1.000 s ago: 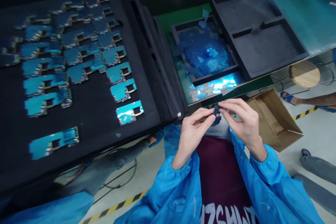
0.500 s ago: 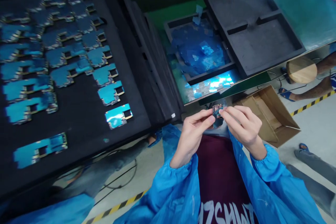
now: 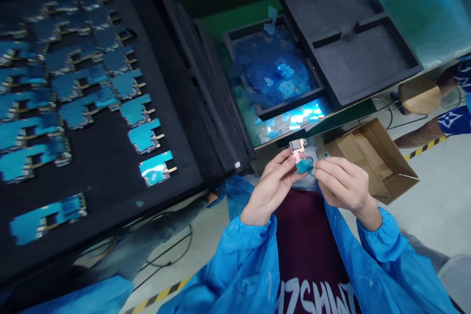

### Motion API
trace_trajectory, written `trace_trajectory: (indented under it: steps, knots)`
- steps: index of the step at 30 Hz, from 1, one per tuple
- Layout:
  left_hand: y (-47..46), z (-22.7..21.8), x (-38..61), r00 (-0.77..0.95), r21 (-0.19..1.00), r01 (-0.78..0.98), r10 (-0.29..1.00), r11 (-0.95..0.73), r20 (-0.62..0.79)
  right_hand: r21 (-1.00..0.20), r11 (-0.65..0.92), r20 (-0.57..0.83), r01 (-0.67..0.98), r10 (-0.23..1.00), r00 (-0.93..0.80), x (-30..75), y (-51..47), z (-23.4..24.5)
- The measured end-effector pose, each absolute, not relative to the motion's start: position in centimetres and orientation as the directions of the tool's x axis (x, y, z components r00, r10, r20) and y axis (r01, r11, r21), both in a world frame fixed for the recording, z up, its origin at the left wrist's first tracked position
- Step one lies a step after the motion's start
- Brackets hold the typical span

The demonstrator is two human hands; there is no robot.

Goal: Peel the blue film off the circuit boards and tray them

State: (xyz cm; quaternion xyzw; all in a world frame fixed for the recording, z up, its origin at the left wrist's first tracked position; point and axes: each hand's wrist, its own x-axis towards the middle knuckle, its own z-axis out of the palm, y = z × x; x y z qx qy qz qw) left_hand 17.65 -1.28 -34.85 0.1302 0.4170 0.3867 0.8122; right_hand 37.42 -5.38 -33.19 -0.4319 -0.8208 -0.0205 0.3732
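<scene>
Both hands up at chest height, just off the bench (image 3: pixel 437 24) edge, forearms angled inward. Left hand (image 3: pixel 268 187) has thumb and fingers closed on the circuit board (image 3: pixel 298 146), gripping its left side. Right hand (image 3: pixel 344 185) is curled, fingertips at the board's lower right edge; can't tell if they're pinching anything. Board's between the hands, blue film (image 3: pixel 304 166) on its lower part.

Dim upper left, glaring film (image 3: pixel 285 71)

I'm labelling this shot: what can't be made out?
Head view:
Held board: far side turned away, left edge partly covered by left hand.
Right hand: whether it pinches anything, too small.
Leftmost boards: cut off by left picture edge.
Film pile: lower layers under upper ones.
</scene>
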Motion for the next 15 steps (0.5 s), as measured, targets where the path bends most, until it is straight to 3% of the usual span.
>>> trace_trajectory:
  steps: [4,7,10,12,15]
  knots:
    - [-0.8,-34.8,18.9,0.282,0.552,-0.563,0.771,0.614,-0.571,-0.421,0.627,0.687,0.655,0.692,-0.221,37.7,-6.2,-33.4]
    - [-0.5,-34.8,19.8,0.204,0.572,-0.603,0.801,0.556,-0.564,-0.553,0.574,0.757,0.603,0.649,0.076,37.5,-5.8,-32.8]
    - [-0.6,-34.8,20.3,0.171,0.608,-0.608,0.832,0.511,-0.528,-0.683,0.442,0.697,0.582,0.631,0.339,36.9,-2.3,-32.1]
    - [-0.7,-34.9,20.5,0.167,0.62,-0.605,0.842,0.499,-0.514,-0.754,0.325,0.57,0.571,0.756,0.322,36.2,2.2,-32.3]
    - [-0.6,-35.1,20.5,0.156,0.628,-0.606,0.847,0.488,-0.508,-0.783,0.237,0.356,0.575,0.929,0.101,34.6,10.2,-33.6]
